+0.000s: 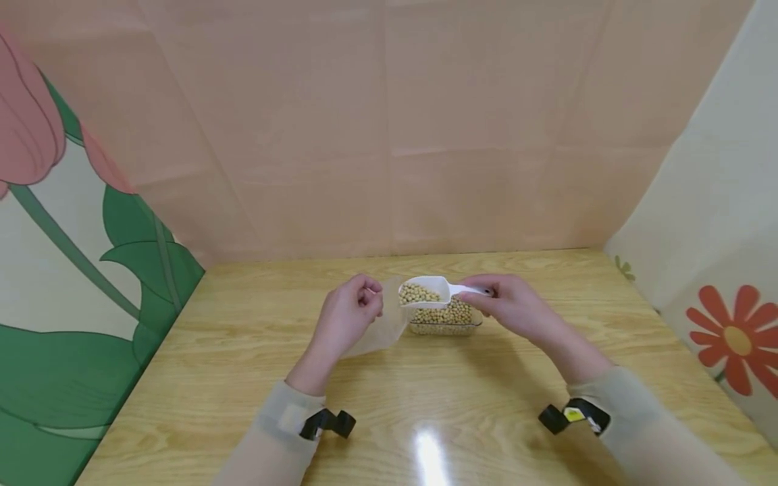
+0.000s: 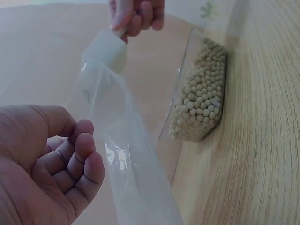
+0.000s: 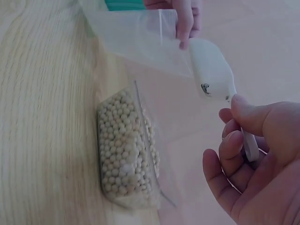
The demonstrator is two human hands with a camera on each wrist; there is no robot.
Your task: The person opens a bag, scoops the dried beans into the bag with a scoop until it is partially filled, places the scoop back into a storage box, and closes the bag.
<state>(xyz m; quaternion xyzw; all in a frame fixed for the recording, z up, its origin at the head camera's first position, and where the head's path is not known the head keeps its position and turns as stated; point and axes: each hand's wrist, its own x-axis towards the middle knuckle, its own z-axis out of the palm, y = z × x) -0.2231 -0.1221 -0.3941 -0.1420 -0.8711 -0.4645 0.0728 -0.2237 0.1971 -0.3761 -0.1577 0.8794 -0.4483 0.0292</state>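
Observation:
My right hand (image 1: 510, 304) grips the handle of a white scoop (image 1: 446, 291), which holds a heap of pale round beans (image 1: 418, 293). The scoop's front end is at the mouth of a translucent plastic bag (image 2: 133, 164). With fingers curled, my left hand (image 1: 349, 307) pinches the edge of that bag, which hangs down to the right of the hand. Behind and below the scoop, a clear container (image 3: 126, 150) full of the same beans stands on the table. From the wrists, the beans in the scoop are hidden by its white underside.
The wood-grain table (image 1: 389, 418) runs back to a pink covered wall (image 1: 389, 135). A panel with green leaves (image 1: 55, 378) borders the left side, and a white panel with a red flower (image 1: 737, 341) the right.

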